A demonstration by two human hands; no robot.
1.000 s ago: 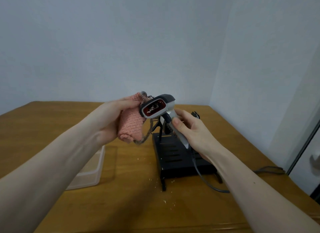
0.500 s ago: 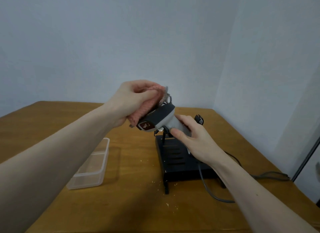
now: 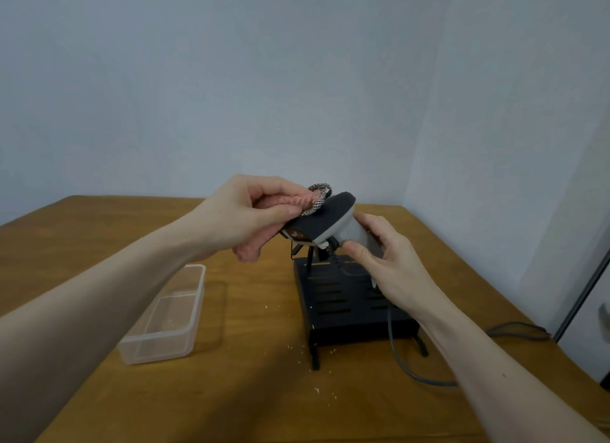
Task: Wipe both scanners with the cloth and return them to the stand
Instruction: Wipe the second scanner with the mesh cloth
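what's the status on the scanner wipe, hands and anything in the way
Left hand pressing pink cloth on scanner head. Right hand gripping scanner handle above stand. Nothing blocking stand; second scanner not visible.

A clear plastic tub (image 3: pixel 165 314) sits on the wooden table (image 3: pixel 231 393), left of centre. Pale crumbs (image 3: pixel 317 391), perhaps sawdust, lie scattered nearby. Grey walls (image 3: pixel 231 79) behind.

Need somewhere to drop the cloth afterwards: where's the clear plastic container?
In the head view, the container sits on the table, left of the black stand.
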